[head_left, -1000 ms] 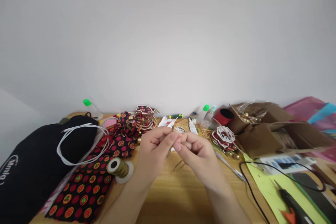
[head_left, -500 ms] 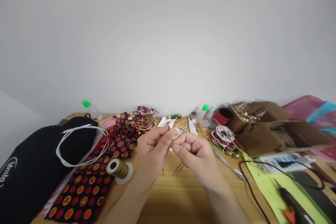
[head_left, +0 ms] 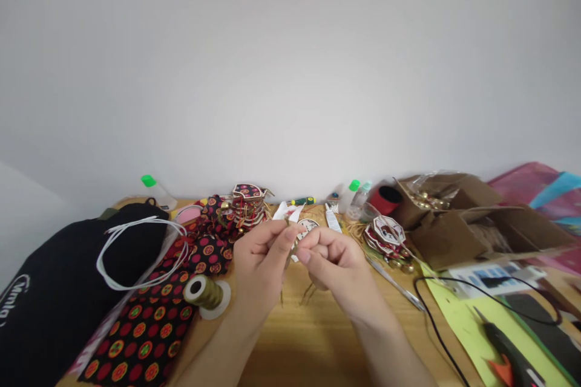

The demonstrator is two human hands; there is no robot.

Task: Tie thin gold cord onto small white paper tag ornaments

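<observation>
My left hand [head_left: 261,263] and my right hand [head_left: 336,266] meet fingertip to fingertip over the wooden table [head_left: 308,338], both pinched on a thin olive-gold thread [head_left: 293,249]. Loose ends of the thread hang down toward the table below the fingers. A spool of gold thread [head_left: 205,292] stands just left of my left wrist. What else sits between the fingertips is too small to make out.
Red-dotted black fabric [head_left: 145,332] and a black bag [head_left: 54,290] with white cord lie at the left. Stacked patterned ornaments [head_left: 247,202], glue bottles [head_left: 349,196], another ornament pile [head_left: 388,236], cardboard boxes [head_left: 472,227], metal tweezers [head_left: 394,284], a black cable and a glue gun [head_left: 503,347] fill the back and right.
The hands stay pinched together and have shifted slightly; thread ends now hang visibly below the fingers. The view has drifted a little.
</observation>
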